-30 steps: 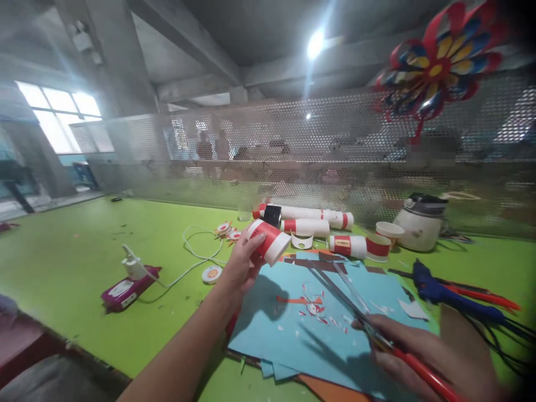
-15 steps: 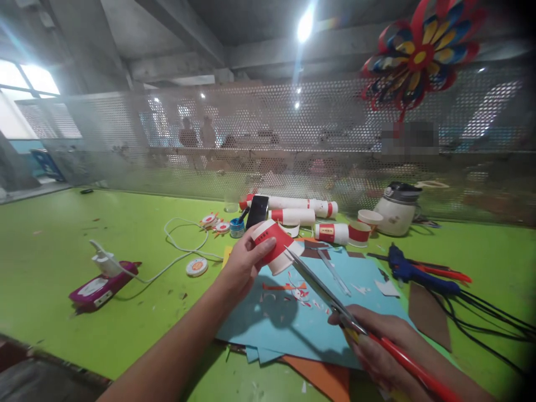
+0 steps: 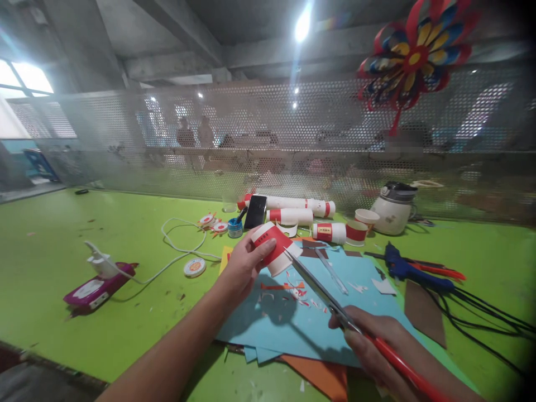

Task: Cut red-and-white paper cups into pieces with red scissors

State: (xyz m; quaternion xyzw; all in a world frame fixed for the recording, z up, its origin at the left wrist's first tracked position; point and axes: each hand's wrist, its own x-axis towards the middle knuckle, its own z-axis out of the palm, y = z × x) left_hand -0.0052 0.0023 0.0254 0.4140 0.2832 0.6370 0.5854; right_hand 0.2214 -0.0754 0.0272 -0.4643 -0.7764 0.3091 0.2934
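My left hand (image 3: 243, 262) is closed around a red and white paper cup (image 3: 278, 254), held tilted above the blue paper sheets (image 3: 301, 329). The thumb presses on the cup's red band. In my right hand (image 3: 372, 340) is a pair of scissors (image 3: 320, 290) with red handles, its long blades pointing up and left. The blade tips meet the cup's side at its right part. Small red, white and orange paper scraps (image 3: 297, 293) lie on the blue sheet below the cup.
Behind stand paper-cup tubes (image 3: 288, 216), a phone (image 3: 255, 212), a blue paint jar (image 3: 235, 227) and a kettle (image 3: 393, 209). At right lies a blue glue gun (image 3: 414, 273) with black cables. A purple power strip (image 3: 100, 290) with a charger sits left. A perforated metal screen (image 3: 251, 139) borders the table.
The view has shifted slightly. The scissor blades look closer together now, with their tips still at the cup's side. My left hand keeps its hold on the cup.
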